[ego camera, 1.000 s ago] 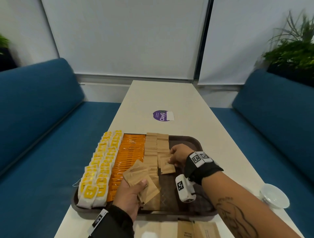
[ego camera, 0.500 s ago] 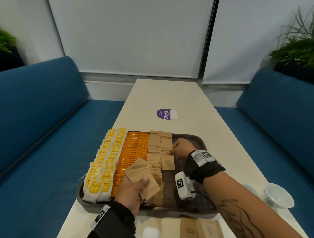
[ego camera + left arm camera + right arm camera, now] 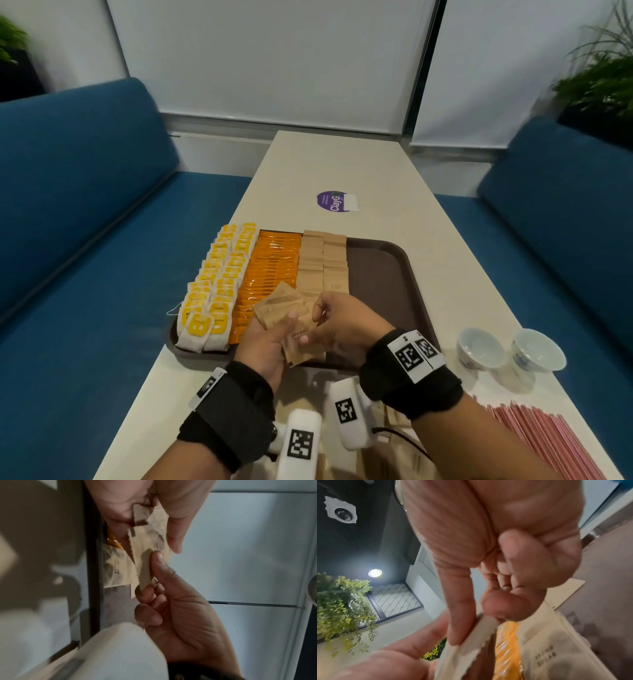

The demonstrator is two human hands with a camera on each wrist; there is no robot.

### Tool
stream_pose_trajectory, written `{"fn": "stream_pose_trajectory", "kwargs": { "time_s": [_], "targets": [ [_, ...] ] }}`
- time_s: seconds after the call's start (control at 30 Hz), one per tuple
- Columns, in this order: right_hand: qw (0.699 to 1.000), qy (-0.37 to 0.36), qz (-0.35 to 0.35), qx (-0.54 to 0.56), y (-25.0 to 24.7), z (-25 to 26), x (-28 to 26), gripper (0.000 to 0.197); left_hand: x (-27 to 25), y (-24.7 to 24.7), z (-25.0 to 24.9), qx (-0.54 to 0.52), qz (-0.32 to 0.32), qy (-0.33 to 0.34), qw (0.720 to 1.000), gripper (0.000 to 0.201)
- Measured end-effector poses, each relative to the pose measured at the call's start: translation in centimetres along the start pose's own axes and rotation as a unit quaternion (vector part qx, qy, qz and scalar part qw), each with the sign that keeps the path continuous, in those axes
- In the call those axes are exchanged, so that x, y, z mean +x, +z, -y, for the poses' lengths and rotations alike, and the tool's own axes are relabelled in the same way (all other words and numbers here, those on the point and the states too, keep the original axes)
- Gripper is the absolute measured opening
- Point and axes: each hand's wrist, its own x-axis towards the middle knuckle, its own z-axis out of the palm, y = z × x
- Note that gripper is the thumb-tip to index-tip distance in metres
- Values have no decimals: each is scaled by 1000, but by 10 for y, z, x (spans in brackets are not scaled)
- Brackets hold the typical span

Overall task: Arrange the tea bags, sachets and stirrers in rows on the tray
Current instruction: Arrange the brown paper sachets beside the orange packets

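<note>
Fan of brown paper sugar sachets (image 3: 279,310) held over the near edge of the dark brown plastic tray (image 3: 383,274), clutched in the left hand (image 3: 263,346). Right hand (image 3: 337,323) pinching one sachet off the fan between thumb and forefinger. Probably mid-way through the second brown row (image 3: 335,262); next move likely calls for laying this sachet overlapped at that row's near end. "BROWN SUGAR" print readable only from the right wrist; pink stirrers (image 3: 544,442), waiting on the table, only from the head.

Café booth, blue benches (image 3: 85,192), long table (image 3: 342,164)
</note>
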Motion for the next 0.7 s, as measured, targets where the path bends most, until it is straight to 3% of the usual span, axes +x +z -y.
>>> {"fn": "stream_pose_trajectory", "kwargs": {
  "time_s": [0.2, 0.5, 0.7],
  "targets": [
    [996, 3, -9, 83, 7, -13, -8, 32, -5, -9, 2, -13, -29, -20, 999, 21],
    [994, 25, -4, 109, 3, -22, -14, 18, -5, -9, 5, 42, -34, -9, 998, 35],
    [984, 54, -117, 119, -34, -29, -2, 8, 0, -17, 0, 30, -35, -22, 999, 32]
  ]
}}
